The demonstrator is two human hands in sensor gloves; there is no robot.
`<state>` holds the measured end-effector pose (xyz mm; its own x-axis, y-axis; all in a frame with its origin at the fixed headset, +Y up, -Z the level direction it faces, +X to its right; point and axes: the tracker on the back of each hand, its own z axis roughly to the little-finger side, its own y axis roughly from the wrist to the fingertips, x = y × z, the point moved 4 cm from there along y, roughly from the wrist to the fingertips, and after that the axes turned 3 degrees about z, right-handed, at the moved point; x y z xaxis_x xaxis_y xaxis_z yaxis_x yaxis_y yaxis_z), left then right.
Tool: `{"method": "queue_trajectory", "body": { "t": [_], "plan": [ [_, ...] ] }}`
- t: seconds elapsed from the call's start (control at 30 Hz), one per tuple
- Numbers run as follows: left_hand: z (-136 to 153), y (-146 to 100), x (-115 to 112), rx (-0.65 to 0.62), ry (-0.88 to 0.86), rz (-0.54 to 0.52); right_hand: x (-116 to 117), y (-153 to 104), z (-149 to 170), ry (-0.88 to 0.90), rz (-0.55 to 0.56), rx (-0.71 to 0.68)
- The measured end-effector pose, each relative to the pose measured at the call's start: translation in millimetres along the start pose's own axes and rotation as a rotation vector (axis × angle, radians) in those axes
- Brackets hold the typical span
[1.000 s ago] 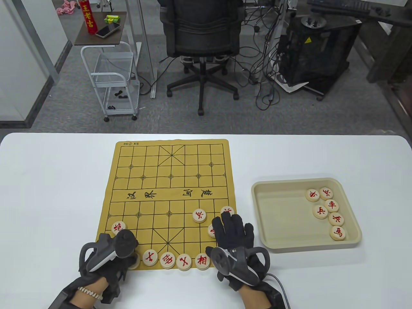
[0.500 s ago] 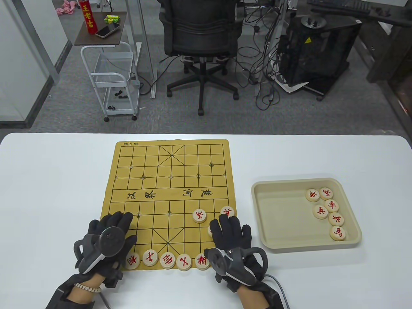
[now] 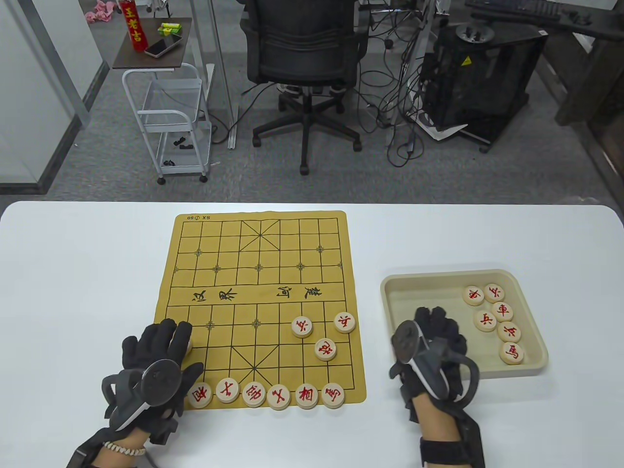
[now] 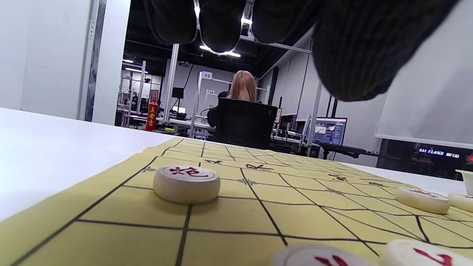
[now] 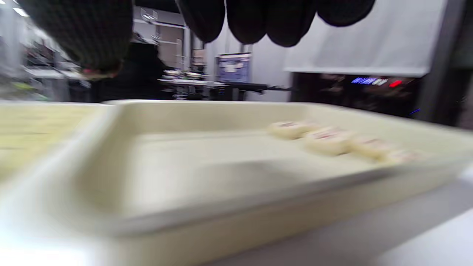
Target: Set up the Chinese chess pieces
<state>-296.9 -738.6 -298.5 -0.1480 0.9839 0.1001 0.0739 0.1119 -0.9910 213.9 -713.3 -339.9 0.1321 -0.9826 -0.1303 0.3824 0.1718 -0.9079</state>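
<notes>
- The left hand [image 3: 156, 353] lies over the board's [image 3: 258, 273] near left corner, fingers [image 4: 218, 26] straight and holding nothing; a cannon piece [image 4: 186, 183] sits on the board just below their tips
- The right hand [image 3: 434, 336] hovers over the tray's [image 3: 390, 287] near left part, fingers [image 5: 273, 22] relaxed and empty; six pieces [image 3: 492, 319] lie to their right in the tray, well apart from them

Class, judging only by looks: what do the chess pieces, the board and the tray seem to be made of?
Chess pieces: probably pale wood or resin, smooth, with red engraved characters.
Board: seemingly a soft mat, suede-like or felt; matte yellow, printed lines, rounded corners.
Tray: likely matte beige plastic, with moulded rounded rims.
</notes>
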Motion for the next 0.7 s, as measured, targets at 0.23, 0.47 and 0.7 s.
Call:
{"method": "queue_trajectory", "body": {
  "t": [0.23, 0.47, 0.7],
  "plan": [
    [0.3, 0.2, 0.8, 0.005, 0.000, 0.004, 33.4, 47.4, 80.7, -0.273, -0.160, 0.123],
    [0.9, 0.1, 1.4, 0.013, 0.003, 0.009, 64.4, 62.9, 114.1, -0.266, -0.276, 0.271],
    [1.2, 0.5, 1.3, 0.014, 0.003, 0.019, 77.7, 66.7, 116.1, -0.300, -0.291, 0.314]
  ]
}}
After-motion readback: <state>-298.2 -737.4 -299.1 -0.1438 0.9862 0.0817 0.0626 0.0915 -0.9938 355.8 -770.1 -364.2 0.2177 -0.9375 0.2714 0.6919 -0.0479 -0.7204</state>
